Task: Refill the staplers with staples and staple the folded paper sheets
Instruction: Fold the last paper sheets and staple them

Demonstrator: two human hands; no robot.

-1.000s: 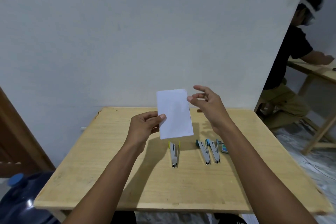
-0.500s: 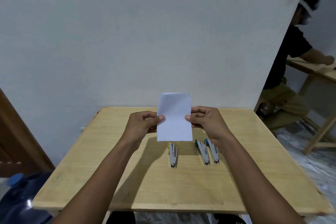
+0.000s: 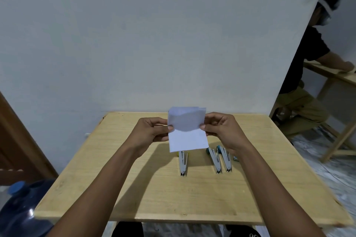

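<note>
Fingers (image 3: 170, 127) of both our hands pinch the paper (image 3: 187, 138) by its side edges.
We hold it upright over the table (image 3: 134, 188), left hand (image 3: 152, 131) and right hand (image 3: 223, 131) level, thumbs on the near face, likely to fold it evenly. The paper sits between our thumbs, its top curling over, and its lower edge hides the far end of one stapler (image 3: 183, 161). Two more staplers (image 3: 214, 159) lie untouched to the right.

Head-worn camera looks forward and down across the table (image 3: 154, 198) toward the wall (image 3: 134, 34).
</note>
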